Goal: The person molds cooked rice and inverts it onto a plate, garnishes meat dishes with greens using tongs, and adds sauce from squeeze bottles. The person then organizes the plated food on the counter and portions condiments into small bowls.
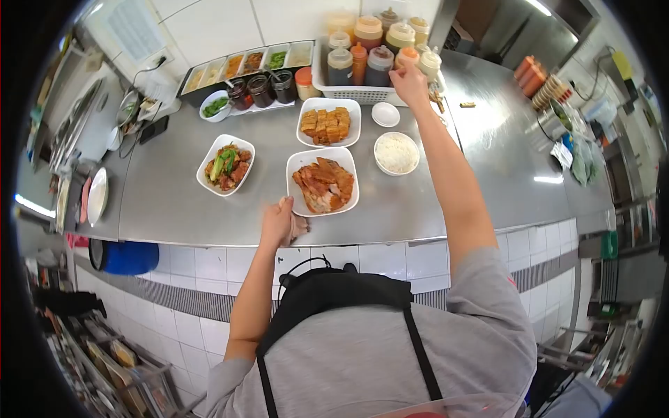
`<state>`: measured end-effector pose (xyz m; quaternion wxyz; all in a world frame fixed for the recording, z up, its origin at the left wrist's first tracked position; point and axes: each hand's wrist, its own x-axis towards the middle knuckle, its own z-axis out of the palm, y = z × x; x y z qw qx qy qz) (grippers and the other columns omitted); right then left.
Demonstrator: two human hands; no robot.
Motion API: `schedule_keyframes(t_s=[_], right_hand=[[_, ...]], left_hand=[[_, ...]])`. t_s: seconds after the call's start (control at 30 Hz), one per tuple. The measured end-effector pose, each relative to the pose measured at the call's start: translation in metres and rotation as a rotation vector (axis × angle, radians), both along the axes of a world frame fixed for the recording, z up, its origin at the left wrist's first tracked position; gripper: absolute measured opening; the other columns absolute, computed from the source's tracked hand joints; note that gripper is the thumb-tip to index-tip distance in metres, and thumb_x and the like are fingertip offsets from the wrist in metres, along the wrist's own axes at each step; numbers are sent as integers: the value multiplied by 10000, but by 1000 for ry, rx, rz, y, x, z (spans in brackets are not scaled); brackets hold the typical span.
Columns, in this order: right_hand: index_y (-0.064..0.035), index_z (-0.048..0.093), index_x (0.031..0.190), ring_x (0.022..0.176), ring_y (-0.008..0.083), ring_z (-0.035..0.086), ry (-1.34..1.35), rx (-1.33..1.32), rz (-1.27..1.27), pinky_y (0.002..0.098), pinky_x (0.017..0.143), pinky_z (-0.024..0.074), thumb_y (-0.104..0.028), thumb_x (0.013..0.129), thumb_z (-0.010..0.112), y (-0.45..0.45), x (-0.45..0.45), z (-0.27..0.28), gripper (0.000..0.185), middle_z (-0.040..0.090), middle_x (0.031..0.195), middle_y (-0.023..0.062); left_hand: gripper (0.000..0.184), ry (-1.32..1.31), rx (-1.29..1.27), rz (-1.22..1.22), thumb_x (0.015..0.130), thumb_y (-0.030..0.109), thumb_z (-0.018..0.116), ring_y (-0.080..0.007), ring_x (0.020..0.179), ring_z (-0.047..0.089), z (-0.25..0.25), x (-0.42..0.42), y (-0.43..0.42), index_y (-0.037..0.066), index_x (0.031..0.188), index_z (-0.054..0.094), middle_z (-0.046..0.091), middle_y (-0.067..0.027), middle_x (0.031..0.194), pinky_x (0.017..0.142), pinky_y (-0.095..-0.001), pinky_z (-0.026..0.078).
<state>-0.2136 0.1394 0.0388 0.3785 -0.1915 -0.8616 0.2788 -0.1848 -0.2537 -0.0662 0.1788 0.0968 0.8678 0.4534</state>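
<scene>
My left hand (279, 221) is closed around a crumpled cloth (297, 228) at the counter's front edge, beside a white dish (323, 212) of sliced reddish-brown meat (324, 184). My right hand (410, 82) reaches to the right end of a white basket (355, 95) of squeeze bottles. Its fingers are closed at an orange-topped bottle (407, 57). Behind the meat dish sits a second dish of browned pieces (325, 126). A bowl of white rice (396, 153) stands to the right, with a small white saucer (385, 115) behind it.
At the left is a bowl of meat and greens (228, 167). Dark sauce jars (261, 91), a bowl of chopped greens (215, 105) and a topping tray (247, 64) line the back. More bottles (531, 75) stand at the right. A blue barrel (130, 257) is below the counter.
</scene>
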Motion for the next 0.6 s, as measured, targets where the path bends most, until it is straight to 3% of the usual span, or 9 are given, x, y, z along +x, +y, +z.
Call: schedule_keyframes(t_s=[0.07,0.13,0.17,0.23,0.27,0.33,0.4,0.5,0.6], right_hand=[[-24,569,1070,910,325,590,-51,-27,-35,397,806,461,-272,733,623,-1,-37,6,422,614,995,184],[-20,565,1081,939,321,582,-103,-7,54,396,824,456,-311,718,636,-14,-63,9,471,612,1003,186],[-15,561,1092,967,318,575,-154,7,121,394,843,451,-351,703,649,-24,-74,9,521,611,1011,187],[-19,551,1077,996,327,552,-223,-20,129,395,846,447,-392,648,705,-46,-91,3,590,581,1057,192],[-25,529,1081,1007,328,542,-146,-18,31,404,847,444,-393,627,726,-58,-98,-3,617,560,1068,189],[-45,461,1079,1016,332,523,-89,-168,-160,429,837,445,-394,564,776,-83,-105,-6,697,508,1075,168],[-45,453,1080,1008,326,534,-125,-202,-138,432,833,447,-399,555,780,-96,-104,-5,713,525,1066,166],[-31,462,1043,971,326,565,-240,-243,-70,430,829,455,-413,524,789,-95,-111,-9,723,571,1033,172],[25,535,1050,970,332,578,-280,-137,-10,407,843,457,-434,520,777,-80,-118,-18,741,587,1043,223]], left_hand=[[446,-17,147,40,902,333,448,-202,525,579,-13,-1,-12,-19,666,586,582,-99,567,548,-351,466],[421,-257,338,252,895,317,452,-219,689,599,-2,0,-24,9,661,618,596,-111,585,651,-362,465],[421,-260,345,281,895,317,452,-219,689,599,4,2,-27,9,661,618,596,-111,585,651,-362,465],[365,724,-281,-11,881,301,461,-258,935,544,15,1,-33,31,705,631,637,-133,806,781,-386,425],[239,825,-372,31,835,243,506,-295,1066,446,1,-2,-34,45,786,630,588,-134,1036,848,-415,375],[192,834,-371,72,808,218,528,-302,1034,466,-18,0,-32,50,819,621,560,-126,1079,837,-414,382],[166,850,-365,102,782,192,551,-310,1003,485,-20,-1,-29,55,852,612,533,-119,1123,827,-413,390],[145,851,-293,135,743,158,576,-311,965,500,-20,4,-29,65,850,601,559,-113,1049,824,-406,393],[134,852,-245,123,746,167,576,-311,940,511,-15,3,-30,63,830,589,565,-112,1032,813,-403,399]])
